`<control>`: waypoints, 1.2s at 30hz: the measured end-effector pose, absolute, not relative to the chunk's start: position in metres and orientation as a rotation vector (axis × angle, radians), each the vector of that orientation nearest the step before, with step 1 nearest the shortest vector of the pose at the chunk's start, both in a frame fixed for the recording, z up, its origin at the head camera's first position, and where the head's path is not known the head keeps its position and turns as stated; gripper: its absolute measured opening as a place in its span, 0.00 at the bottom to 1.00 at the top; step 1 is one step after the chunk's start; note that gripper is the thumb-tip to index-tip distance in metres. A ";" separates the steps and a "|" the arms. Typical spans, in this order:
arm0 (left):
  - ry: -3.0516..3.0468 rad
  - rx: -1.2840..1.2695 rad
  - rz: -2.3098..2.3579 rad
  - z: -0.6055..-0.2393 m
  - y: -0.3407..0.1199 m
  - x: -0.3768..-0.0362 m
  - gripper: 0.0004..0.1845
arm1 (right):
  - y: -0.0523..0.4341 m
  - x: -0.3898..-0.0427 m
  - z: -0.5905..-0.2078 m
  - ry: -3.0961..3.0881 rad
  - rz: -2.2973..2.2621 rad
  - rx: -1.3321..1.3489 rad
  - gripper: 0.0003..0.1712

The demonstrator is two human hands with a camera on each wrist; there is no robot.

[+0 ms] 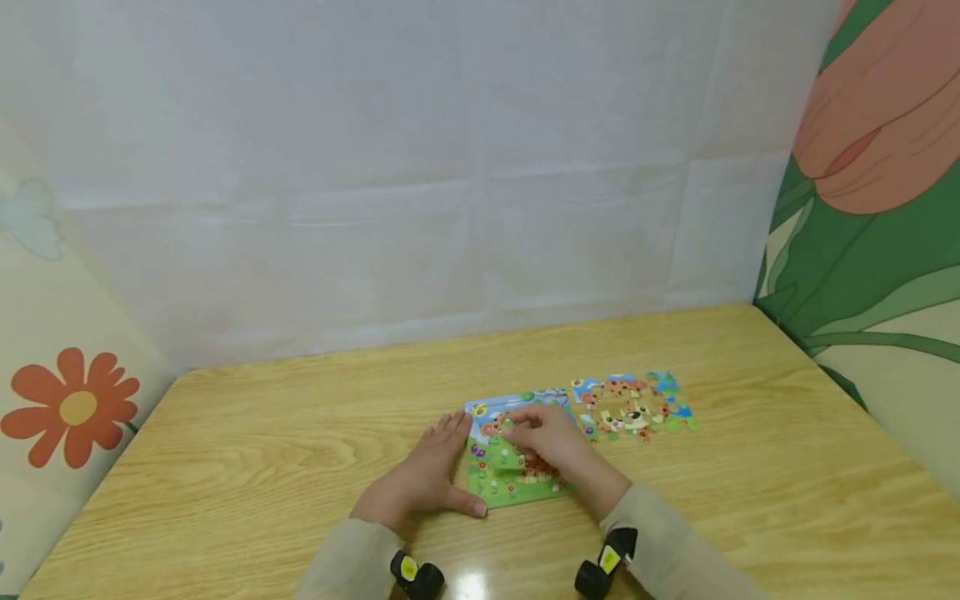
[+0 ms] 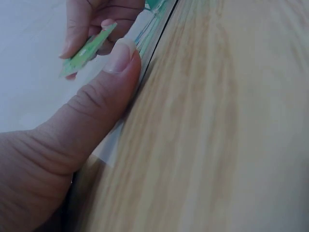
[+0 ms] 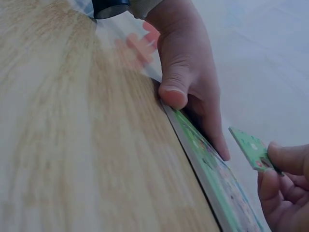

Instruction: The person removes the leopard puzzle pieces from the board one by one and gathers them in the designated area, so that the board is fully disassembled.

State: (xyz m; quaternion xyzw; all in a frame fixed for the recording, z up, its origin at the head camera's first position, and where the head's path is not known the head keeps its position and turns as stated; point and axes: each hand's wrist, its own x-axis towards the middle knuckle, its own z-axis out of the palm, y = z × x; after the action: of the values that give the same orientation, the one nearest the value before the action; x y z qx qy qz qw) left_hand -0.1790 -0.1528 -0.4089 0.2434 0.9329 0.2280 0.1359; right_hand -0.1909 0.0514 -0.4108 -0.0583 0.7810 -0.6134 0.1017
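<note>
A green jigsaw board (image 1: 501,485) lies flat on the wooden table (image 1: 262,450). My left hand (image 1: 427,479) rests against its left edge, fingers straight along the side and the thumb (image 2: 104,92) pressed on the near corner. My right hand (image 1: 543,442) hovers over the board and pinches a small green puzzle piece (image 3: 251,147), also seen as the green piece (image 2: 87,48) in the left wrist view, held just above the board edge (image 3: 212,179).
A group of loose joined puzzle pieces (image 1: 633,404) with a cartoon animal lies just right of the board. A white wall rises behind the table, and flower-patterned panels (image 1: 71,408) stand at both sides.
</note>
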 end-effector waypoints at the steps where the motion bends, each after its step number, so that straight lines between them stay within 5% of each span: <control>1: 2.704 0.704 0.662 -0.409 -0.153 -0.179 0.68 | 0.053 -0.191 -0.410 2.308 -1.813 -0.176 0.18; 36: 2.719 0.672 0.629 -0.410 -0.153 -0.179 0.69 | 0.136 -0.174 -0.404 2.317 -1.950 0.015 0.15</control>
State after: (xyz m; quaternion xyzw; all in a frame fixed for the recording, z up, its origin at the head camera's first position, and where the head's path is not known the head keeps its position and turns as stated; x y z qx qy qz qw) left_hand -0.1785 -0.1529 -0.4098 0.2321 0.9385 0.2171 0.1350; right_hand -0.1738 0.1356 -0.4044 0.0051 0.7638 -0.6429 0.0567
